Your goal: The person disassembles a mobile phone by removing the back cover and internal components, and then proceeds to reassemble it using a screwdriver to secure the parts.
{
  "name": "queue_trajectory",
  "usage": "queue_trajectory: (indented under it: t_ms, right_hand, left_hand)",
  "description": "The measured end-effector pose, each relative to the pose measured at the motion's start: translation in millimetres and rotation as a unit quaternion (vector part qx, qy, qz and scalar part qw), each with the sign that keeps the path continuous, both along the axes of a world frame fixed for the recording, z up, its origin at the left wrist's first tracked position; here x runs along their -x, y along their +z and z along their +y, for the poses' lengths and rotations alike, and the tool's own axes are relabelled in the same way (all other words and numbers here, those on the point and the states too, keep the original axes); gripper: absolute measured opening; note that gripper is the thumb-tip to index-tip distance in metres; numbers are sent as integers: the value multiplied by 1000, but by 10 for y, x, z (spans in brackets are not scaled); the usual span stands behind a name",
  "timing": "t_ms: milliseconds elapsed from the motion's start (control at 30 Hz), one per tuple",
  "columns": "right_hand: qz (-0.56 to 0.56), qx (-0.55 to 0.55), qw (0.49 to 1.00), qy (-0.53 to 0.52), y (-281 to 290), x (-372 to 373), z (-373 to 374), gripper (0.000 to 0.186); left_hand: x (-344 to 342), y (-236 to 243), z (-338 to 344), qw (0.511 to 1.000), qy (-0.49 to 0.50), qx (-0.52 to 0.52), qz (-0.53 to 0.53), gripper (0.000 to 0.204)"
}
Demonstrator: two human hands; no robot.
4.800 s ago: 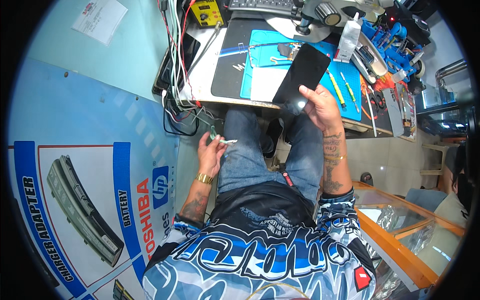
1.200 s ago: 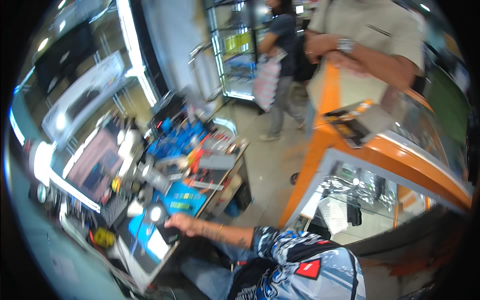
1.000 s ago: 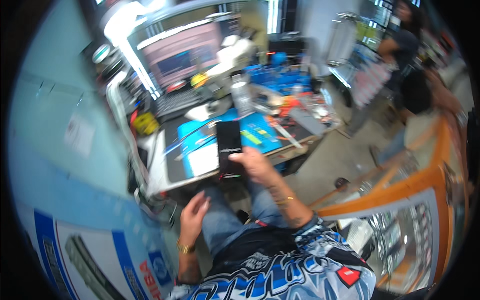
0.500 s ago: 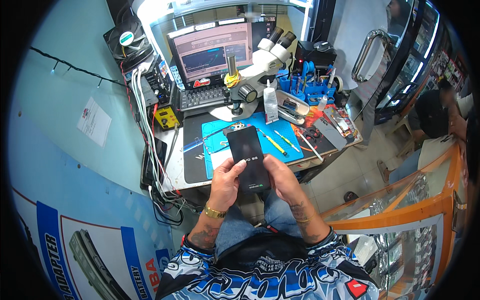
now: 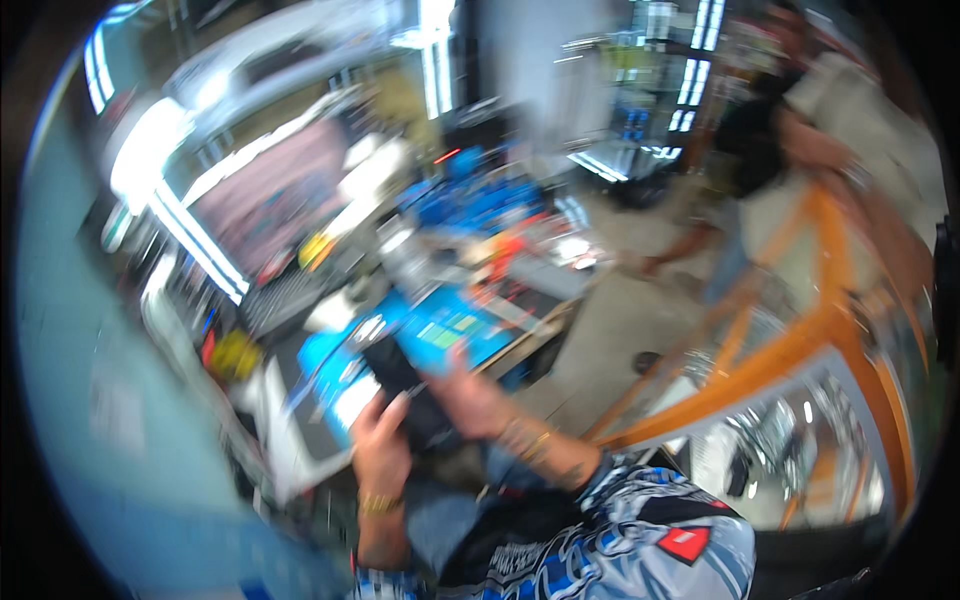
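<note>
A dark smartphone (image 5: 392, 366) is held in front of me, tilted, its top end over the blue work mat (image 5: 325, 352). My left hand (image 5: 381, 446) grips its left side, thumb along the near edge. My right hand (image 5: 462, 398) closes on its right side, with fingers partly hidden and smeared by motion. The whole view is blurred, so the screen cannot be read. Beyond the phone, thin yellow-green tools (image 5: 450, 330) lie on the mat.
A microscope (image 5: 375, 175) stands behind the mat, before a monitor (image 5: 270, 190) and keyboard (image 5: 275, 300). Blue tool holders (image 5: 465, 195) fill the back right of the bench. An orange-framed glass case (image 5: 840, 260) stands at right, with another person (image 5: 760, 150) beyond it.
My view has swung to the right and blurred, so the bench sits further left and the glass case shows more. The phone stays between my hands and now appears tilted.
</note>
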State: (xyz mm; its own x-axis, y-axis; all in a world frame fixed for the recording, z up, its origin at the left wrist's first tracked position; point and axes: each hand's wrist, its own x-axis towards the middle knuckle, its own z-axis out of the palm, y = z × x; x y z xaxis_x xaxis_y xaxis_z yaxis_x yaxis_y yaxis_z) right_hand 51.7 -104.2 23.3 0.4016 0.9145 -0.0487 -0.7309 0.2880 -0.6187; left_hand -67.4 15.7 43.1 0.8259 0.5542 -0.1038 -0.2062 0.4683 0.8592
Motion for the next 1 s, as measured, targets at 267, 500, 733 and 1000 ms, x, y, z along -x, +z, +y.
queue_trajectory:
  t_ms: [267,500,733,1000]
  right_hand:
    - [11,-187,980,63,-48,-83,171,99]
    - [18,-87,993,82,-220,148,55,87]
    - [-190,73,979,3,-400,210,-147,50]
    - [-174,2,983,-54,-439,176,-26,44]
  left_hand:
    - [-68,-62,51,997,0,-9,-72,13]
    - [144,-269,241,884,62,-463,29,42]
    - [202,-214,102,847,74,-526,-24,41]
    - [261,-295,71,794,76,-600,59,38]
